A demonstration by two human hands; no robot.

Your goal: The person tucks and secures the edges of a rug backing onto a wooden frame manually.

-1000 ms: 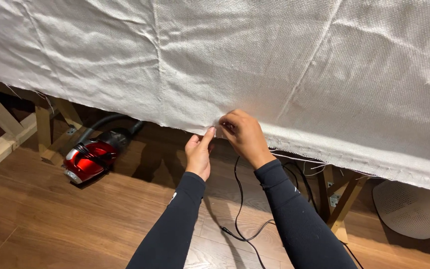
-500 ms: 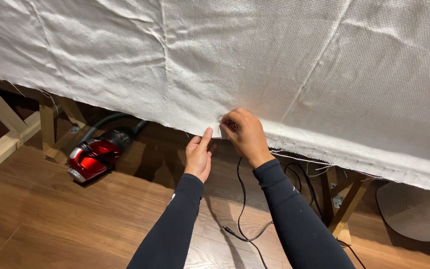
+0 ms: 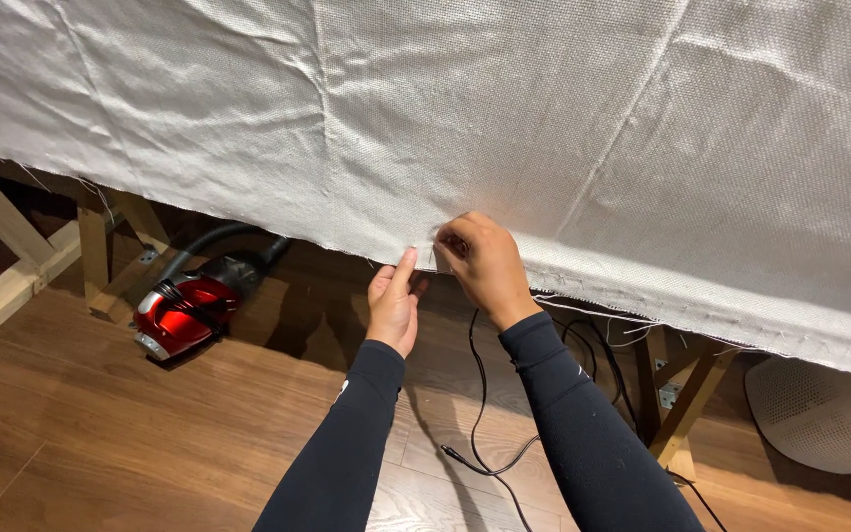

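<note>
where the white woven cloth (image 3: 504, 128) hung over the wooden frame (image 3: 12, 246), its lower frayed edge was pinched by the right hand (image 3: 480, 261), fingers clenched on the hem near the middle of the view. the left hand (image 3: 393, 300) was held just beside and below the right one, fingers stretched up w/ the tips touching the cloth edge from underneath; whether anything was actually gripped by it couldn't be told. both arms were covered in dark long sleeves (image 3: 347, 433). the cloth filled the whole upper part of the pic, creased, w/ a stitched seam along the hem and loose threads (image 3: 593, 305) hanging to the right of the hands. under the hem, a black cable (image 3: 475, 394) was seen trailing down onto the wood floor (image 3: 100, 433) between the two forearms. a red and black vacuum cleaner (image 3: 184, 310) lay on the floor to the left, well apart from the hands, near the frame's legs. at the far right, a round white object (image 3: 819, 414) was partly seen beside another wooden leg (image 3: 687, 404).
</note>
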